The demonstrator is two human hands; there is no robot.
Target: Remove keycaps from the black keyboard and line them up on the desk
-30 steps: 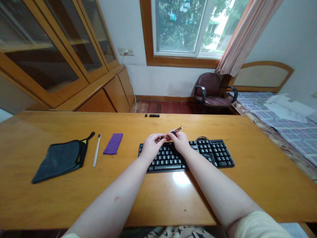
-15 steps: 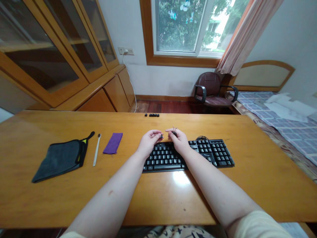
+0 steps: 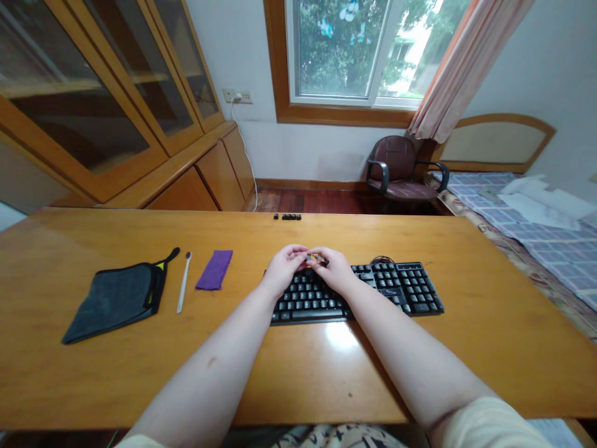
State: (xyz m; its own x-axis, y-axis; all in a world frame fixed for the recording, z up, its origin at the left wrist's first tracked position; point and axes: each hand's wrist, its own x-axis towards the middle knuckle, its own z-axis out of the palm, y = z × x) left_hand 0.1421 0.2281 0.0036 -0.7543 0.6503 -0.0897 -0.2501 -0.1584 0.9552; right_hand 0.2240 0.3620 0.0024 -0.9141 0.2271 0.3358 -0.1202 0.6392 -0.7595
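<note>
My two hands meet over the far edge of a black keyboard (image 3: 401, 289) on the wooden desk (image 3: 298, 373). My left hand (image 3: 283, 270) is closed in a pinch, with its fingertips against those of my right hand (image 3: 334, 271). My right hand is closed too. Between the fingertips shows a small brown-orange tool (image 3: 313, 256), mostly hidden by the fingers. What my left fingers pinch is too small to make out. Both forearms lie across the keyboard's near edge.
A short row of loose black keycaps (image 3: 286, 216) lies at the desk's far edge. To the left lie a purple cloth (image 3: 214, 269), a thin white brush (image 3: 183, 290) and a black pouch (image 3: 114, 300). Beyond the desk are a cabinet, a chair (image 3: 396, 171) and a bed.
A second ago both hands held a thin brown tool raised above the keyboard. They then parted, the left pinching a small dark piece. Now the fingertips are together again, lower.
</note>
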